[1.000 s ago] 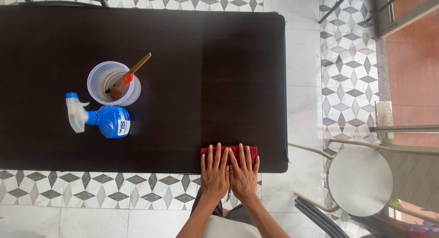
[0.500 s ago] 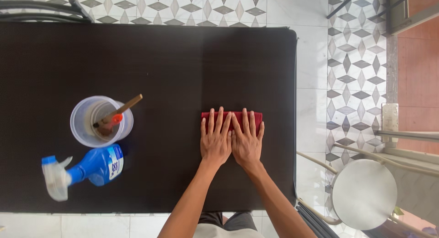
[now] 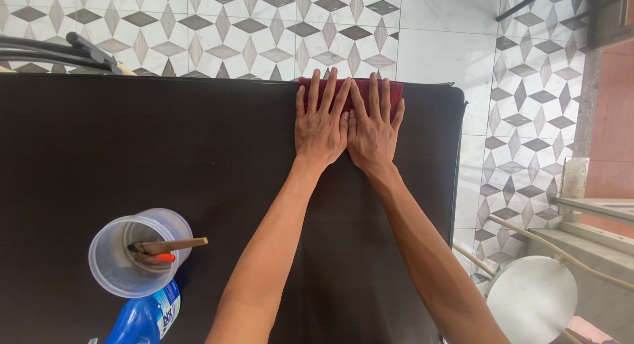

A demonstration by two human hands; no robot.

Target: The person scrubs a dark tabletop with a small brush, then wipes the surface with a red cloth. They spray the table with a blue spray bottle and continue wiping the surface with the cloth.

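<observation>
Head view, hands (image 3: 348,129) on red cloth (image 3: 350,91), cup (image 3: 135,253) nearby

Red cloth (image 3: 350,93) at upper centre mostly hidden under both hands: left hand (image 3: 321,126), right hand (image 3: 372,129). Blue spray bottle (image 3: 145,321) cut off by bottom edge, trigger head out of frame. Worktop (image 3: 165,152) cut at left and bottom edges. Round white stool (image 3: 531,298) lower right partly cropped. Contents of clear cup (image 3: 135,251) unclear.
</observation>
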